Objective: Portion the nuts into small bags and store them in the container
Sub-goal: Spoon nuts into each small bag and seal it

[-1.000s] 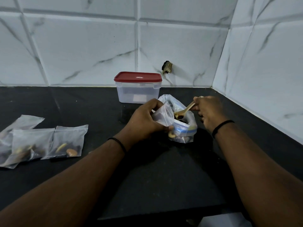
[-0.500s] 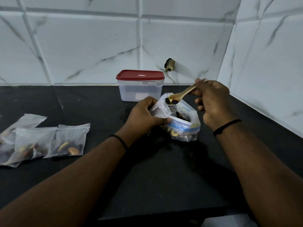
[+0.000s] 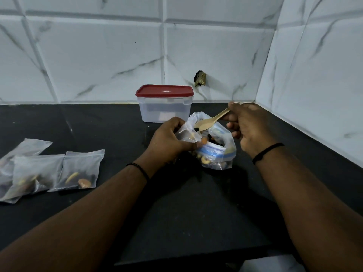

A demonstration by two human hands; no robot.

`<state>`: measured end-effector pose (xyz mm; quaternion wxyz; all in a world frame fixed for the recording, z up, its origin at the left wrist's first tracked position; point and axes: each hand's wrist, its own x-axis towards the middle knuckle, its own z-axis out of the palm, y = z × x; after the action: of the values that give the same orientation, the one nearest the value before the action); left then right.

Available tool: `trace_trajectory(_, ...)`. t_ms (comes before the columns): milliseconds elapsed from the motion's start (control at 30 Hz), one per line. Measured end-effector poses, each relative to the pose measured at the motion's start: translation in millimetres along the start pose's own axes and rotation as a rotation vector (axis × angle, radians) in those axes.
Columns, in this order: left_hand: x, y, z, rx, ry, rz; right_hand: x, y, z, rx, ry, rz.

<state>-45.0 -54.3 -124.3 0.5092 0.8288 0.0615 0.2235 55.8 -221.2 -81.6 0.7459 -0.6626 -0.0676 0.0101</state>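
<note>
Large nut bag [image 3: 216,152] sits open on the black worktop [image 3: 176,213], just in front of the container. Left hand [image 3: 169,142] pinches a small bag [image 3: 186,134] open beside it. Right hand [image 3: 249,126] grips a wooden spoon [image 3: 208,122], bowl tilted over the small bag's mouth. Red-lidded container [image 3: 165,107] stands closed near the tiled wall. Three filled small bags [image 3: 78,169] lie far left, overlapping.
</note>
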Motion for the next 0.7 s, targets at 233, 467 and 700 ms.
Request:
trace_trajectory(233,-2,1,1,0.001,0.011,0.002,-8,0,7,-0.012,-0.059,-0.122)
trace_trajectory(467,0,1,3,0.030,0.019,-0.013,-18,-5,11,-0.080,-0.204,-0.404)
trace_trajectory(700,0,2,1,0.028,0.011,-0.029,-8,-4,2,-0.033,-0.027,-0.168)
